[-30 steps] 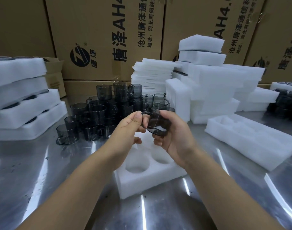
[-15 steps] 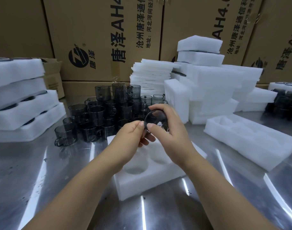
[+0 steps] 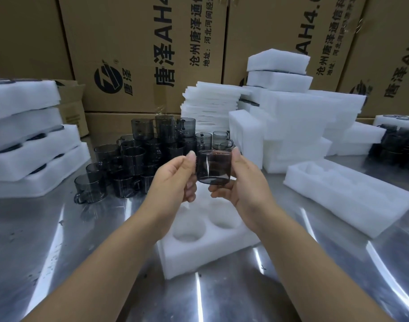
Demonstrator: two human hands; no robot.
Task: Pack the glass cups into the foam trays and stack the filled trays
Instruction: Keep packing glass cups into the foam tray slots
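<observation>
The left grip (image 3: 173, 180) and the right grip (image 3: 247, 182) are both closed on one glass cup (image 3: 214, 167), which is held in the air between them, roughly upright. By the right grip the cup is clasped from the side, with the thumb at the upper rim and the fingers curled under the base. By the left grip the opposite side is pinched between thumb and curled fingers, perhaps at the handle, which cannot be seen.

Directly below the grips a foam tray (image 3: 175, 263) is laid on the counter (image 3: 59, 252); the round pockets that can be seen in it are unfilled.

The cup is judged to be light, stiff and brittle, with a smooth wall that may slip. It is best taken by the wall or the handle and lowered straight into a pocket, not dropped. The foam is probably soft and light, so the tray may be shifted by a push.

Just beyond the grips many loose cups (image 3: 138, 163) are piled. Left of the grips filled trays (image 3: 31, 154) are stacked, and right of them a long tray (image 3: 349, 198) is placed. Farther behind, foam blocks (image 3: 291, 126) and cardboard boxes (image 3: 152, 54) are seen.
</observation>
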